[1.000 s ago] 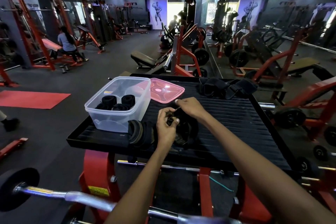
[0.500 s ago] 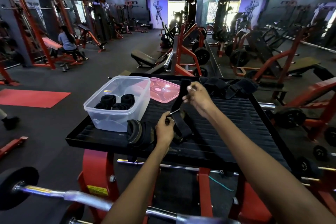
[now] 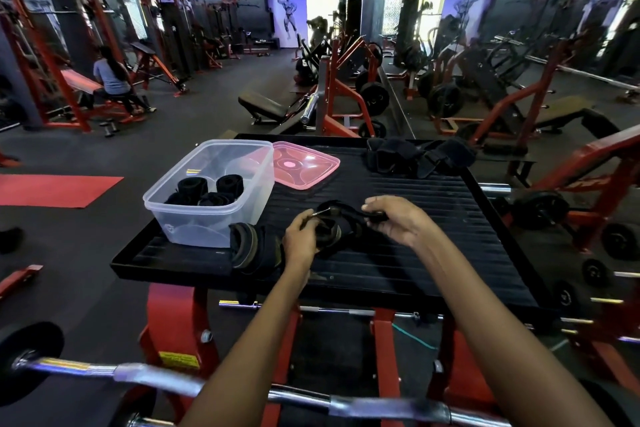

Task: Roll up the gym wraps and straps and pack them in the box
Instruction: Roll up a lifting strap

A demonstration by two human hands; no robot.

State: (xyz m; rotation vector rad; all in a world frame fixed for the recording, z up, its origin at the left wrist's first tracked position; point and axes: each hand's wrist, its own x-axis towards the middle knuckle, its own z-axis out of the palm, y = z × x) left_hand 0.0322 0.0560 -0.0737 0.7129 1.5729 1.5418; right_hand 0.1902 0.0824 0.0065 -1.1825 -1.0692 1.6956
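A black strap (image 3: pixel 349 215) with a metal ring lies across the ribbed black platform (image 3: pixel 415 253). My left hand (image 3: pixel 301 236) pinches its ring end, and my right hand (image 3: pixel 398 222) grips its free end just to the right. A clear plastic box (image 3: pixel 207 194) stands to the left and holds several rolled black wraps (image 3: pixel 204 189). A padded black and brown strap (image 3: pixel 252 248) lies beside my left wrist. More black wraps (image 3: pixel 415 158) are heaped at the platform's far edge.
The pink lid (image 3: pixel 304 165) lies behind the box. A chrome curl bar (image 3: pixel 156 374) crosses below the platform. Red machine frames and weight plates (image 3: pixel 540 210) stand to the right. A person (image 3: pixel 110 76) sits on a bench far left.
My right hand, which had pulled the strap's end up and away, has come back down toward my left hand, so the strap now curves low over the platform.
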